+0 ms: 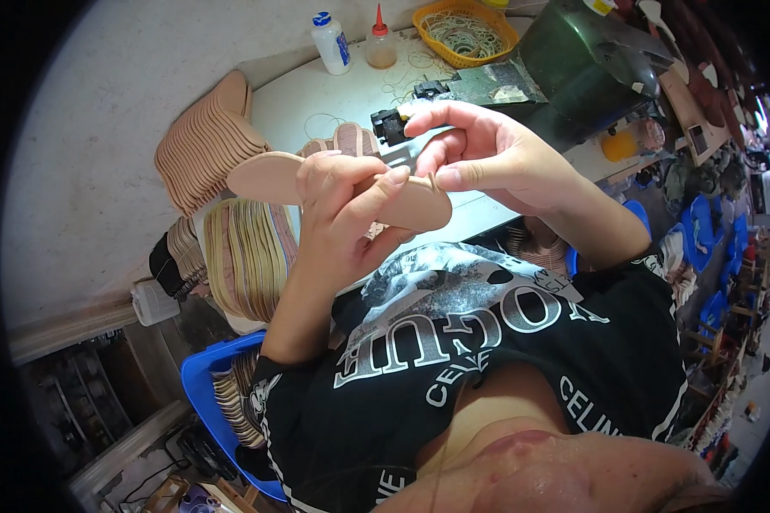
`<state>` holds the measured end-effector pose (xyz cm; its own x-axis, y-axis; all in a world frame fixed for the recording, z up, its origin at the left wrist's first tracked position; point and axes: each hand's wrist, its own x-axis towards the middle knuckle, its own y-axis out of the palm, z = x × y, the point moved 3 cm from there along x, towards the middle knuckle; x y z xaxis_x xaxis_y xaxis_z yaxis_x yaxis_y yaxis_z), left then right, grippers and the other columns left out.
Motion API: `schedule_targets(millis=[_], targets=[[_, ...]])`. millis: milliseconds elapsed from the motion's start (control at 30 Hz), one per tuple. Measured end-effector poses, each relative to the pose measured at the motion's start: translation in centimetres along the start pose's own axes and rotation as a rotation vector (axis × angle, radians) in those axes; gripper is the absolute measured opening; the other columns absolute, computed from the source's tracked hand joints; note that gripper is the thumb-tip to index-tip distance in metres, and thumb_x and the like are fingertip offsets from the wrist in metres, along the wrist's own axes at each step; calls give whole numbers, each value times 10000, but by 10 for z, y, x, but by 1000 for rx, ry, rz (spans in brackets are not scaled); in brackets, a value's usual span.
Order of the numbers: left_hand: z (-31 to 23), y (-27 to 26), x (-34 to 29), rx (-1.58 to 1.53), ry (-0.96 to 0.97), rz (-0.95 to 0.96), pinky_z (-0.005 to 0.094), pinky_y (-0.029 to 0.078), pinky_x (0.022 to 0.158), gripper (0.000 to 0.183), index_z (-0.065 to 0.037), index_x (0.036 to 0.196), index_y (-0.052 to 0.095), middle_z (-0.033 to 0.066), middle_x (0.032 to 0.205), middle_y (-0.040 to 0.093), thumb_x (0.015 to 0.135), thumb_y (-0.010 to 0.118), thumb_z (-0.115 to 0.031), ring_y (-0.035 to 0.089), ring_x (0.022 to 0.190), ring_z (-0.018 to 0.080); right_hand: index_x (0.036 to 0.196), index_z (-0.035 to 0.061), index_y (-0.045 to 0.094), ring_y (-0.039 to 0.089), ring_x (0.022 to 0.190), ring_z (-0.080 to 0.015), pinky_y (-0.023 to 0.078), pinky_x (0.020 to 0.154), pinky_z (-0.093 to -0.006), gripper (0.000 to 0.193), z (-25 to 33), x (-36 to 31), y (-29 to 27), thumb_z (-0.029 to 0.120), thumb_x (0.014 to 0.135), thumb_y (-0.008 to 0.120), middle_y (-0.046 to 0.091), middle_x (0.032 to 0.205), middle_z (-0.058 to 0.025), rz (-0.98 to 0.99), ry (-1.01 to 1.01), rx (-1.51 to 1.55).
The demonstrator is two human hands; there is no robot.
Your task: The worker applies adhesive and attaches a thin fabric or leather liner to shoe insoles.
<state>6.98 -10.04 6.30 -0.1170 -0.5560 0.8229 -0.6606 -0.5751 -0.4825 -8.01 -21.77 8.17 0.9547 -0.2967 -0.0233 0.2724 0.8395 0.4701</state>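
Note:
My left hand is closed round a tan shoe insole, its thumb lying across the top face. The insole is held above the table, stretching from the left to my right hand. There, the thumb and a bent finger pinch at the edge of its rounded right end; a thin bit of edging seems to stick up between them, too small to make out. The other fingers of that hand are curled loosely. Just beyond the hands is a machine's small black head, partly hidden by the right hand.
Stacked tan insoles and a row of pale ones stand at left. A blue bin holds more. Behind are a white bottle, a red-tipped squeeze bottle, a yellow basket of bands and a dark green machine housing.

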Motion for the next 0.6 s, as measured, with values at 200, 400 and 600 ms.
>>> schedule_targets(millis=[200, 400, 600], targets=[[-1, -4, -3, -3, -84, 48, 399, 361, 839, 547, -118, 1095, 653, 37, 1033, 596, 582, 803, -232, 533, 928, 234, 1250, 7, 489, 618, 843, -98, 470, 793, -239, 517, 8, -2, 1, 49, 793, 725, 662, 869, -61, -102, 57, -176], [0, -2, -13, -1, -73, 42, 399, 364, 841, 560, -127, 1109, 659, 35, 1039, 604, 582, 802, -249, 538, 933, 232, 1278, 8, 460, 594, 877, -87, 452, 817, -246, 531, -1, 3, -1, 62, 812, 710, 636, 877, -42, -12, 113, -134], [-10, -3, -16, -27, -107, 63, 392, 331, 823, 576, -167, 1149, 649, 32, 992, 564, 600, 792, -272, 512, 900, 219, 1306, 20, 424, 556, 972, -108, 448, 847, -266, 441, -8, 2, 16, 73, 907, 605, 592, 1019, -56, 170, 108, 45]])
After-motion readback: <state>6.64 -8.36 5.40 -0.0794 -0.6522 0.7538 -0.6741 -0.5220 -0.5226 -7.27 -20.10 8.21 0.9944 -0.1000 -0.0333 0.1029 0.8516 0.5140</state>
